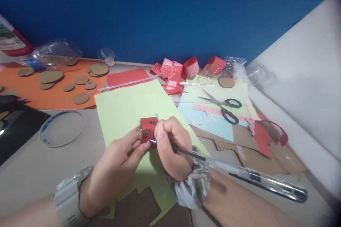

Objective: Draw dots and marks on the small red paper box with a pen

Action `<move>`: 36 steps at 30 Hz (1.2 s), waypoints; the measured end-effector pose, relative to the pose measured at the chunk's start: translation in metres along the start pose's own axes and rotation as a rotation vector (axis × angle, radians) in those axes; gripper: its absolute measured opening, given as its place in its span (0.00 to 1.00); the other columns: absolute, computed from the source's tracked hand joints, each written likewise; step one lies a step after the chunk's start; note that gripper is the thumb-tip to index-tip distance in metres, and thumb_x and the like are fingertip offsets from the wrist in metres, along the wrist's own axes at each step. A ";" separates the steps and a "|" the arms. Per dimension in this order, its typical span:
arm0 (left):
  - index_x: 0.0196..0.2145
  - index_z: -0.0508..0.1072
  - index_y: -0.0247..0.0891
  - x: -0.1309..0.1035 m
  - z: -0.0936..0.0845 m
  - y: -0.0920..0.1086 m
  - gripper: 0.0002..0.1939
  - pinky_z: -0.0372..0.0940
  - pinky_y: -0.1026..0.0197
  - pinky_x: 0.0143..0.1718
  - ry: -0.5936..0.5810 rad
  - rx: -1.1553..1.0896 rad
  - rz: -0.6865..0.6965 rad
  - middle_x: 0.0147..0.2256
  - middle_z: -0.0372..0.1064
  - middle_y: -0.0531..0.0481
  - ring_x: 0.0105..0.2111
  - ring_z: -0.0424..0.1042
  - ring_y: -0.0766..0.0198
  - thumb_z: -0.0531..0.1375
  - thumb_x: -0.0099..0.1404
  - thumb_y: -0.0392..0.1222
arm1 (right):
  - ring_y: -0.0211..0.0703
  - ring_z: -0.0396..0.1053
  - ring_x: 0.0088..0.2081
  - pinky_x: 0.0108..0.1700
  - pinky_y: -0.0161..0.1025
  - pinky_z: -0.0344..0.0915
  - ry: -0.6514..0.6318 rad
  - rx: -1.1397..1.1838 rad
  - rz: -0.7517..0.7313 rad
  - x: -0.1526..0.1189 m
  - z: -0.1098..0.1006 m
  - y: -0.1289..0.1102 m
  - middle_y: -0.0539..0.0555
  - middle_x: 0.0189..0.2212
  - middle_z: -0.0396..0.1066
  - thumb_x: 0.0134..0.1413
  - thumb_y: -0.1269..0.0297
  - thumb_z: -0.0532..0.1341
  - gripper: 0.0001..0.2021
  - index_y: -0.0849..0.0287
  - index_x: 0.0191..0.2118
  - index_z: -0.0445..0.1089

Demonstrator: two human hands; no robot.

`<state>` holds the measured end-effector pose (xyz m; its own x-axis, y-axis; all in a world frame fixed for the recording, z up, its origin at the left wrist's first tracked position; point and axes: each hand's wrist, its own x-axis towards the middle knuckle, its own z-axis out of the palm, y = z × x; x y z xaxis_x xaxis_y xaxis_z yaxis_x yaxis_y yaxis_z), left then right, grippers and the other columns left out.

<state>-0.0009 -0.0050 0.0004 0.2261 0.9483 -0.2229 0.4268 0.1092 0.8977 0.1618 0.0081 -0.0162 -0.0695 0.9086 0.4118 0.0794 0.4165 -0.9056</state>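
Blue wall (pixel 160 10) fills the far side, well beyond both hands, and below it the grey worktop (pixel 32 170) carries everything else. Largest on it is the pale green sheet of paper (pixel 125 106), lying directly under the hands. Off to the left of the left hand are an orange sheet (pixel 53 97) dotted with brown cardboard discs (pixel 50 76) and, nearer, a clear ring (pixel 61 128). To the right of the right hand, well apart, black-handled scissors (pixel 226 108) rest on light blue and pink paper scraps, with red paper cut-outs (pixel 173 74) beyond them by the wall.

The left hand (pixel 117 163), a pale watch (pixel 68 197) on its wrist, pinches a small red box (pixel 148 127) between thumb and fingertips, holding it just above the green paper. The right hand (pixel 173 145), a grey scrunchie (pixel 191 184) round its wrist, is closed around a clear pen (pixel 226 168) in a writing hold; the tip sits at the lower edge of the box, beside its black patterned patch, and the barrel slants back toward the camera.

By the look of it the step in hand is drawing or marking detail on the box's face. I would judge that any further stroke calls for the left pinch to keep the box from turning while the pen moves in short, light lines, since the surface is small and unsupported.
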 end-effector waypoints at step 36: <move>0.36 0.74 0.46 0.002 -0.001 0.004 0.09 0.75 0.65 0.44 -0.004 -0.007 -0.004 0.34 0.82 0.54 0.38 0.82 0.58 0.59 0.72 0.49 | 0.35 0.54 0.23 0.25 0.34 0.54 -0.057 -0.012 0.138 0.004 -0.001 -0.001 0.44 0.21 0.56 0.64 0.69 0.60 0.13 0.53 0.29 0.57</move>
<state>0.0007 -0.0021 0.0039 0.2284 0.9465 -0.2280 0.4214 0.1150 0.8996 0.1623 0.0108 -0.0137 -0.1132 0.9543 0.2767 0.1035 0.2883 -0.9519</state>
